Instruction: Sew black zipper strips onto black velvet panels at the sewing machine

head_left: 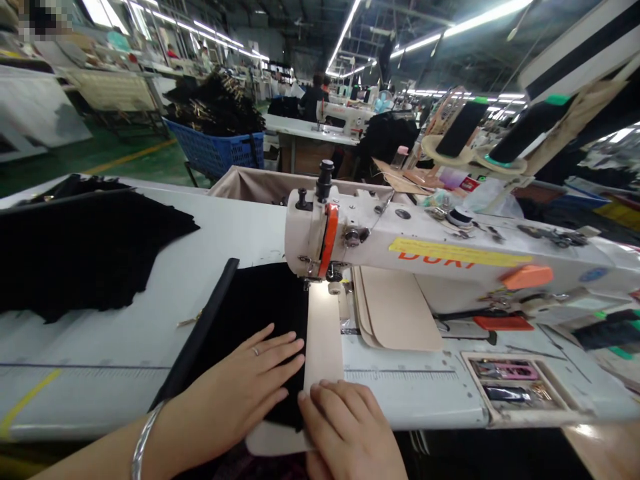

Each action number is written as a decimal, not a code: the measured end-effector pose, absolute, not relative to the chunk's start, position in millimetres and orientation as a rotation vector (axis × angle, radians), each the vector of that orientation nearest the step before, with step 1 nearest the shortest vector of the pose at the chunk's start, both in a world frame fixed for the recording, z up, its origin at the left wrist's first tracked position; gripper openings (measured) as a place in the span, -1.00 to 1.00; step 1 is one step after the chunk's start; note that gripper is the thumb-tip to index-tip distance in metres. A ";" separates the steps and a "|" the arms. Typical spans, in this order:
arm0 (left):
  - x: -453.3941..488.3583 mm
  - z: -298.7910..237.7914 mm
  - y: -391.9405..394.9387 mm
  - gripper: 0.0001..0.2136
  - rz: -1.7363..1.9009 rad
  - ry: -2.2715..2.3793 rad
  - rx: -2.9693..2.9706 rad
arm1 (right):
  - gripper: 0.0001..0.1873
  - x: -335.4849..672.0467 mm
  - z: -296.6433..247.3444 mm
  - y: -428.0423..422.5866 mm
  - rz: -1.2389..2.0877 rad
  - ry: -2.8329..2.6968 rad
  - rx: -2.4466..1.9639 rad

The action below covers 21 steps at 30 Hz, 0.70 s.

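Note:
My left hand lies flat with its fingers stretched out on a piece of black fabric. My right hand has its fingers curled over the near edge of a beige panel, beside the fabric's right edge; its thumb is mostly hidden. Fabric and panel run side by side to the needle area of a white sewing machine, where a light shines on the panel. A dark, thick band borders the fabric's left side. More beige panels with rounded corners are stacked under the machine arm.
Another black fabric pile covers the table's left. At the right, a small tray holds pink-handled snips and small items. Thread cones stand behind the machine. A blue basket heaped with dark pieces stands beyond the table.

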<state>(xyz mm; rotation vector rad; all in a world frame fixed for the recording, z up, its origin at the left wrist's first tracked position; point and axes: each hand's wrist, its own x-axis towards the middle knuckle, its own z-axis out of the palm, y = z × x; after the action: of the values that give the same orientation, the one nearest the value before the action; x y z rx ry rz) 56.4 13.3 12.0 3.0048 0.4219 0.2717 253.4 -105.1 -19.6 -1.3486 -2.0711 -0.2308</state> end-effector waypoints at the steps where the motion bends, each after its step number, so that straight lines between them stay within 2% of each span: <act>1: 54.9 12.4 11.6 -0.61 0.278 0.393 2.999 | -0.68 254.3 -19.5 -103.7 -0.230 -2.076 -1.352; 4: 49.6 9.6 8.2 -0.67 0.281 0.310 2.968 | -0.68 256.3 -19.8 -100.4 -0.240 -2.089 -1.365; 14: 51.8 -6.4 24.5 -0.65 0.460 0.224 2.776 | -0.66 262.6 -14.1 -91.2 -0.103 -2.139 -1.432; 21: 59.1 -9.4 43.2 -0.63 0.371 0.277 2.839 | -0.64 265.5 -10.7 -80.8 0.032 -2.119 -1.486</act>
<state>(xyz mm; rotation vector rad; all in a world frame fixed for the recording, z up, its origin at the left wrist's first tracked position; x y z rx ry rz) 59.1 43.2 -9.4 2.8386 0.2773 0.3707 265.5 -80.8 -10.7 -1.4856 -2.1193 0.0319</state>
